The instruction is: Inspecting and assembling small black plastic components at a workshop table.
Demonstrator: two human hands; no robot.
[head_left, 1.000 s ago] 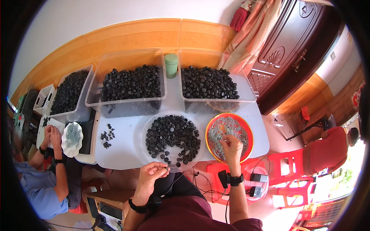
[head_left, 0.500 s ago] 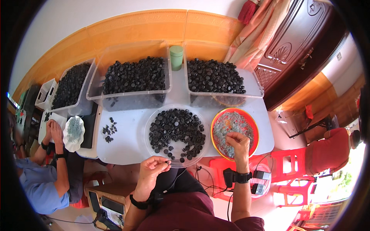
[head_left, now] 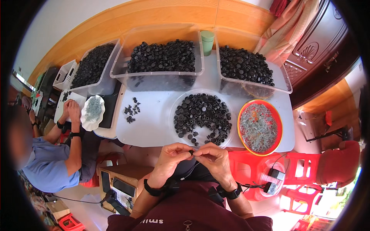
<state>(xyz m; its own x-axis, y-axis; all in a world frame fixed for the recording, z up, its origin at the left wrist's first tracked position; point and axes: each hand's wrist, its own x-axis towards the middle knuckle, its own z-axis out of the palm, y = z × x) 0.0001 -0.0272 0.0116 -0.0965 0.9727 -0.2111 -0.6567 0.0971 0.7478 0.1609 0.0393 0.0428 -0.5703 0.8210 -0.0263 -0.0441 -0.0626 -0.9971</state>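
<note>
So we've got both hands up at the near edge of the table (head_left: 148, 135), fingertips practically meeting. Our left hand (head_left: 169, 161) has a small black piece (head_left: 191, 152) pinched between thumb and finger, right in front of our lap and close to the near side of the round clear tray (head_left: 201, 135). Our right hand (head_left: 215, 161) is right up against it, thumb and fingers drawn into a narrow pinch at the piece; honestly we can't tell if there's something thin in there, it's too tiny.

The tray's got a load of black caps (head_left: 202, 109) in it, with a bare patch on our side. Just to the right of it sits a red bowl (head_left: 279, 127) with a yellow rim, full of thin grey metal bits (head_left: 259, 129). Off to the left of the tray there's a little scatter of loose black parts (head_left: 132, 111).

Behind all that we've got big clear bins (head_left: 163, 82) heaped with more black stuff, plus a green jar (head_left: 207, 43) in the gap between two of them. On our left, a co-worker in a blue shirt (head_left: 54, 161) has both hands together beside a wavy white dish (head_left: 89, 124).
</note>
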